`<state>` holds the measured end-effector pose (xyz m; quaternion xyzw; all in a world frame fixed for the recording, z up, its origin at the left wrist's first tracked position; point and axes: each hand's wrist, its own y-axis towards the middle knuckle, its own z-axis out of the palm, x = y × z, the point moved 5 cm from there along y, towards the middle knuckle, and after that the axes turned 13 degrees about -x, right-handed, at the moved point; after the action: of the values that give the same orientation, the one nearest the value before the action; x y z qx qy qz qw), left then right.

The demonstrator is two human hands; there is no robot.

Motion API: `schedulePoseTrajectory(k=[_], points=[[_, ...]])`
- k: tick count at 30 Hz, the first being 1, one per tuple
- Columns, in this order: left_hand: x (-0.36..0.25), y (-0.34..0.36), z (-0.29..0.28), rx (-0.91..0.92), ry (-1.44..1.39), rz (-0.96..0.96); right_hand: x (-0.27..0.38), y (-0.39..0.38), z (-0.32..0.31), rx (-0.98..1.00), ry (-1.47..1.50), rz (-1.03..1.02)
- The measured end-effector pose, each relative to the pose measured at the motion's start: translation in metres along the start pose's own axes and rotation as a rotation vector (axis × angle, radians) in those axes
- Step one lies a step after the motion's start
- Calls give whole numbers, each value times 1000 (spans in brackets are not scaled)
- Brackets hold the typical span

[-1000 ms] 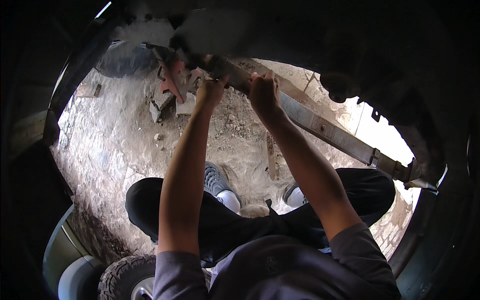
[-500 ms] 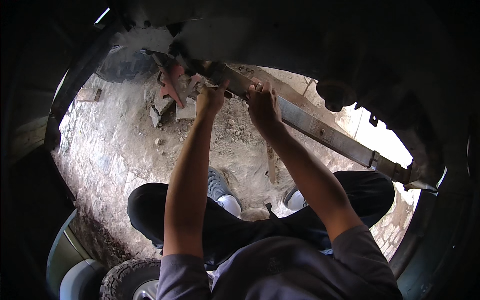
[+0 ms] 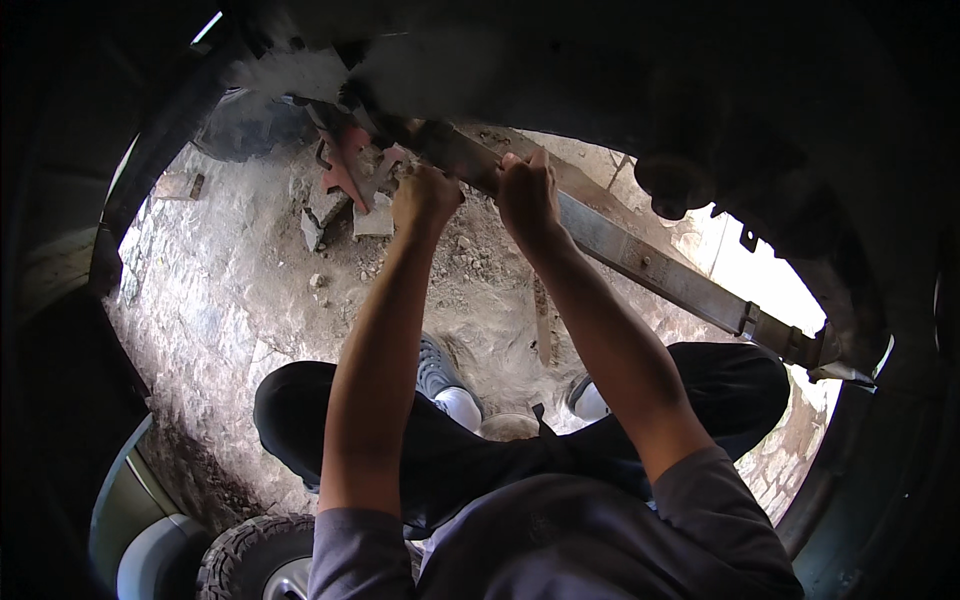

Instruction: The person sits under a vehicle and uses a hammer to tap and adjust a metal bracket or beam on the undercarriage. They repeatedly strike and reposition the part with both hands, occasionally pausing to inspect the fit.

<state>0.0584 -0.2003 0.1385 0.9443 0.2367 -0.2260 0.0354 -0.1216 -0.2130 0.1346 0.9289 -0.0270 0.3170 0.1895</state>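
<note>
Head view shows the left hand [image 3: 425, 200] closed in a fist around the near end of a long metal bar [image 3: 640, 265], by a dark bracket under a vehicle; whether it also holds a small part there, I cannot tell. The right hand [image 3: 527, 195] is curled over the bar just beside it, fingers wrapped on the top edge. That bar runs away to the right, clamped at intervals. A red stand [image 3: 345, 165] and stone blocks [image 3: 375, 215] sit below on rocky ground [image 3: 220, 280], with a tyre [image 3: 245, 560] nearby. The work seems to be seating the bar's end; a steady, aligned push looks needed.
</note>
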Motion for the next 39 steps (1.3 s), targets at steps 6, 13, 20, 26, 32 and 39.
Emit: schedulePoseTrajectory(k=[6, 13, 20, 26, 32, 39], points=[[23, 1, 0, -39, -77, 1, 36, -25, -17, 90, -73, -224], [42, 9, 16, -138, -255, 86, 41, -26, -14, 20, -133, -228], [35, 0, 9, -108, -168, 63, 46, -10, -24, 120, -99, -173], [29, 2, 3, -56, -168, 87, 36, -2, -17, -42, -13, -186], [37, -1, 2, -118, -142, 91, 47, -23, -24, 30, 9, -167], [23, -11, -11, -70, -137, 45, 34, -16, -18, 92, -12, -139]])
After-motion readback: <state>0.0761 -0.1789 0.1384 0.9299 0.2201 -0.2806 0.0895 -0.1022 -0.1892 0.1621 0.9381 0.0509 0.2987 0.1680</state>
